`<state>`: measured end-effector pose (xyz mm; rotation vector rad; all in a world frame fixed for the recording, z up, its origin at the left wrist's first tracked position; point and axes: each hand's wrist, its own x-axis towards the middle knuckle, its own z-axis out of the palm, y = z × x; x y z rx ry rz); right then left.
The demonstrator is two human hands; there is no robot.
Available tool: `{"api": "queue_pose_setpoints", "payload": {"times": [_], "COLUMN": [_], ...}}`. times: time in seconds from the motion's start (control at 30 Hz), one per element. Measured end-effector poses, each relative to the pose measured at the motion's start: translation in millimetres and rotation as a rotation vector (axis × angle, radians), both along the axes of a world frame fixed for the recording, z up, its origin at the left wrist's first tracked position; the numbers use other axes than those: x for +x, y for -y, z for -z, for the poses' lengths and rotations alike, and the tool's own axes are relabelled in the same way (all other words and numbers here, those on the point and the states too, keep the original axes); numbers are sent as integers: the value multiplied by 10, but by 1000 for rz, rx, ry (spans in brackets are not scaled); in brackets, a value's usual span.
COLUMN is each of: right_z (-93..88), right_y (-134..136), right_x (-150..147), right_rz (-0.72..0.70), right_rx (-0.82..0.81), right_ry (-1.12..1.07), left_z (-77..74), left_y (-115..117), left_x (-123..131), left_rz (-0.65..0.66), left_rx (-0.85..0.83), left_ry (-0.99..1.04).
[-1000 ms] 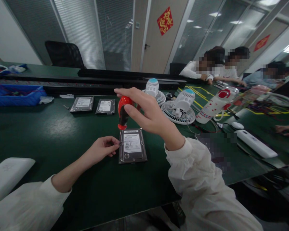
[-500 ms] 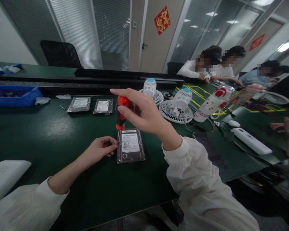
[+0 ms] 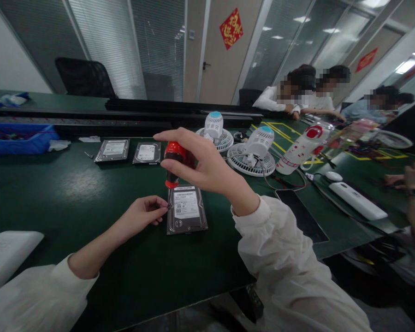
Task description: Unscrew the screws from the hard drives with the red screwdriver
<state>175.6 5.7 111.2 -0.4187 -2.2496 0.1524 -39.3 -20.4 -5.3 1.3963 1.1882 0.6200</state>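
Observation:
A hard drive (image 3: 186,212) with a white label lies flat on the green table. Upright above its far left corner stands a screwdriver (image 3: 172,169) with a red and black handle; its shaft and tip do not show clearly. My right hand (image 3: 200,163) is closed round the upper handle, thumb across the near side and index finger stretched over the top. At the drive's left edge, my left hand (image 3: 148,211) has thumb and index finger pinched together. Something small and dark shows at those fingertips, too small to name.
Two more hard drives, one on the left (image 3: 112,151) and one nearer (image 3: 147,153), lie farther back. A blue bin (image 3: 20,140) is at far left. White fans (image 3: 252,154), a bottle (image 3: 300,150), a dark flat panel (image 3: 302,214) and a power strip (image 3: 358,200) occupy the right. Other people sit beyond.
My right thumb has slid a little left across the screwdriver handle, and the handle's red top has turned or dipped slightly. My left hand and the hard drive keep their places.

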Motion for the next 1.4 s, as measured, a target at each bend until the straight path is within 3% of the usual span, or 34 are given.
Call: {"api": "queue_pose_setpoints", "payload": {"times": [0.13, 0.4, 0.57, 0.73, 1.13, 1.4], "right_z": [-7, 17, 25, 13, -2, -5], "right_y": [26, 70, 76, 83, 66, 37], "right_x": [-1, -69, -67, -64, -36, -25], "right_rz": [-50, 95, 48, 106, 105, 109], "right_rx": [-52, -65, -68, -104, -93, -88], "right_ry": [34, -1, 51, 36, 22, 39], "left_z": [-8, -57, -26, -17, -84, -17], "left_y": [6, 25, 13, 13, 38, 11], "left_x": [2, 32, 21, 4, 31, 7], "left_rz": [2, -25, -21, -14, -29, -13], "left_rx": [-13, -24, -11, -7, -18, -17], "left_ry": [19, -3, 6, -5, -19, -10]}}
